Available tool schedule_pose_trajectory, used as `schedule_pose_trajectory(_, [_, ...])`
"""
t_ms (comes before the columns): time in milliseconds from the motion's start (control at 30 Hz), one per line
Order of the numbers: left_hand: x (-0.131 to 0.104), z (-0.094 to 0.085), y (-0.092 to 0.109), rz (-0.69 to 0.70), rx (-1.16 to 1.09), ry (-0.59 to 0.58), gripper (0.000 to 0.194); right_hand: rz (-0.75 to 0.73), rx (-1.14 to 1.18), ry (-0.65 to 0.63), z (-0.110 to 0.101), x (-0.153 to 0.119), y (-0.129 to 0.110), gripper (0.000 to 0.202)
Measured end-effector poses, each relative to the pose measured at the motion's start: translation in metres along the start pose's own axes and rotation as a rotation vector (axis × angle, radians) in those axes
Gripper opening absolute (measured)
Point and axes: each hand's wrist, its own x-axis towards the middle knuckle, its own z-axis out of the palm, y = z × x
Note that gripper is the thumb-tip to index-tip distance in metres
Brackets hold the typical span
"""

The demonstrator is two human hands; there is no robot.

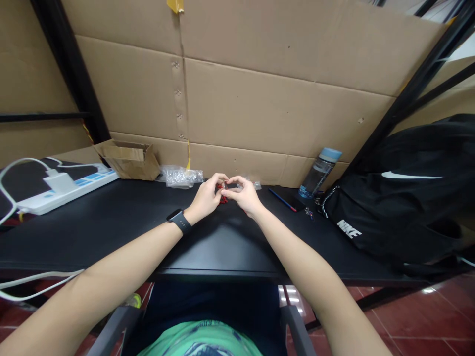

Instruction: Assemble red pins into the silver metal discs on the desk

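Observation:
My left hand (pixel 206 199), with a black watch (pixel 179 220) on its wrist, and my right hand (pixel 246 197) meet over the middle of the black table. Their fingertips are pinched together around a small red thing (pixel 223 200), perhaps cord-like. Most of it is hidden by the fingers, so its kind cannot be made out. Just behind my right hand lies a bit of clear plastic (pixel 257 186). Crumpled clear plastic wrap (pixel 181 176) rests behind and left of my left hand.
A cardboard box (pixel 135 160) and white power strip (pixel 74 190) with cables stand at the left. To the right are a blue pen (pixel 281 199), keys (pixel 309 213), a blue-capped bottle (pixel 319 173) and a black backpack (pixel 401 198). A cardboard wall (pixel 252 109) closes off the back.

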Motion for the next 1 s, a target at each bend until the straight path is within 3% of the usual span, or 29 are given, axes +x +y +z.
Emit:
schedule_pose_trajectory(300, [0.003, -0.002, -0.006, -0.076, -0.02, 0.035, 0.035, -0.012, -0.034, 0.08, 0.005, -0.001, -0.002, 0.041])
schedule_pose_trajectory(567, [0.006, -0.001, -0.015, -0.144, -0.12, 0.084, 0.034, 0.091, 0.004, 0.032, -0.003, 0.005, 0.006, 0.037])
schedule_pose_trajectory(767, [0.006, -0.001, -0.014, -0.128, -0.131, 0.067, 0.032, -0.009, -0.251, 0.049, -0.008, 0.009, 0.017, 0.025])
schedule_pose_trajectory(1000, [0.006, 0.001, -0.017, -0.096, -0.134, 0.026, 0.029, -0.157, -0.578, 0.029, -0.009, 0.006, 0.001, 0.013])
